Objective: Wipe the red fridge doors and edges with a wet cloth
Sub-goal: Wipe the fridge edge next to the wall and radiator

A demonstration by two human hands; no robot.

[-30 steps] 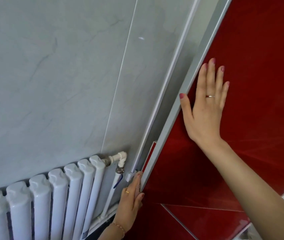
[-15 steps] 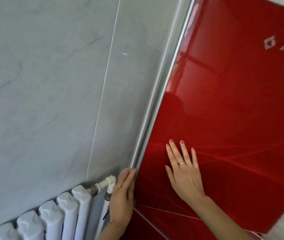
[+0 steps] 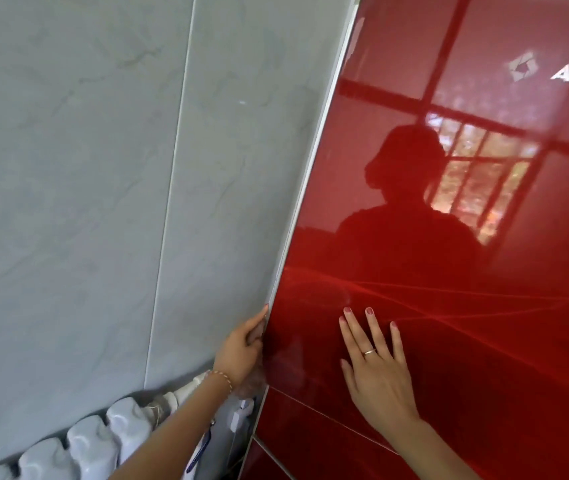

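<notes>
since the view has swung up from a second ago, the red fridge door (image 3: 449, 306) now fills the right side of the picture, glossy enough to mirror a window and the person's dark outline, with a silver logo near its top right corner. its silver edge strip (image 3: 314, 174) runs slanted beside the grey tiled wall (image 3: 85, 185), and a second door panel begins just below. a white radiator (image 3: 96, 434) sits low against the wall, partly hidden by the left forearm. the right hand (image 3: 376, 368), which was high on the door a second ago, now lies lower, flat with straight fingers pressed on the red face, grasping nothing. the left hand (image 3: 241, 348) has slid up the strip from near the radiator pipe; its fingers reach behind the door edge, so whether they clasp a cloth there i cannot tell. something pale and blurred shows just under the wrist, perhaps the cloth. i judge the edge wipe is climbing upward while the right hand steadies the door; most of the strip above, and the broad face, look still to do.
</notes>
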